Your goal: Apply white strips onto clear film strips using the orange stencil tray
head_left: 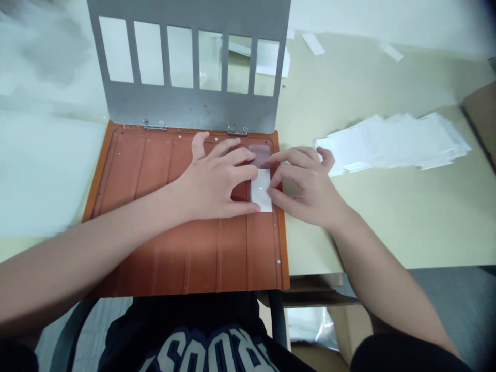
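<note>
An orange ribbed jig tray (155, 170) lies in front of me, with its grey metal lid (189, 108) standing open at the back; the lid has several tall slots. In the tray's rightmost channel lies a small white and clear film piece (261, 188). My left hand (213, 178) rests on the tray with fingers stretched out, fingertips touching the film's left edge. My right hand (306, 183) comes in from the right, fingers extended, tips pressing the film's right edge. Neither hand grips anything.
A fanned stack of white sheets (395, 142) lies on the beige table (387, 222) to the right. Loose white strips (313, 44) lie at the back. A brown box corner (482, 116) shows far right. The table edge and my lap are just below the tray.
</note>
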The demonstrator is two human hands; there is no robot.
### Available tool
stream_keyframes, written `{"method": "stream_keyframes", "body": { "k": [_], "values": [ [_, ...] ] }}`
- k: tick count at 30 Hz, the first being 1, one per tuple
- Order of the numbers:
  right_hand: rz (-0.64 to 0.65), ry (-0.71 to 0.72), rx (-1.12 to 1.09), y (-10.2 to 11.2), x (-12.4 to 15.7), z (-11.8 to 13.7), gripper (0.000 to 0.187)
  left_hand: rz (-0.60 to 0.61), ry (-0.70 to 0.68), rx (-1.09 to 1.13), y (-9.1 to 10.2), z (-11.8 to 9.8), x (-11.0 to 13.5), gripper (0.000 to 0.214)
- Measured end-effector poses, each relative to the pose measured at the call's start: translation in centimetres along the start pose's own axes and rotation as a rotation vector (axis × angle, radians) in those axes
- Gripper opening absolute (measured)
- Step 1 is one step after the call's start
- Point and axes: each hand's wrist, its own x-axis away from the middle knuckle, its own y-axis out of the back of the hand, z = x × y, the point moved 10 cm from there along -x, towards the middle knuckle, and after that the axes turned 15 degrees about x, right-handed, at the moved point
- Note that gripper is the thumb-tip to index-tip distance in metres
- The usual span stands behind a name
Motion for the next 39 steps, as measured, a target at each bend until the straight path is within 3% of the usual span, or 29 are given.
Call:
{"method": "stream_keyframes", "body": {
  "k": [39],
  "values": [
    [0.049, -0.033, -0.006, -0.17, -0.07, -0.52, 0.016, -0.001, 0.021, 0.031, -0.12, 0.08, 0.01, 0.027]
  ]
}}
